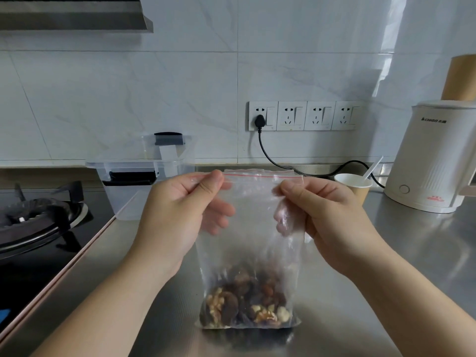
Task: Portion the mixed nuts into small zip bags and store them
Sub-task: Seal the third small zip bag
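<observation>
- Steel surface (386, 253) runs under white tile, stove far left.
- Left hand (180, 215) and right hand (324, 217) each pinch a top corner of the bag (252, 228); its base rests on the surface, nuts (247, 302) settled low.
- Sealing well likely means pressing along the red strip end to end.
- Box (139, 176), cup (354, 184), kettle (432, 155) stand far; none obstructs.

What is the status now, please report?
Left hand and right hand pinch zip bag top. Mixed nuts inside. Nothing in the way.

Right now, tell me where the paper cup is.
The paper cup stands at the right back of the steel counter, between the zip bag and white kettle.
</observation>
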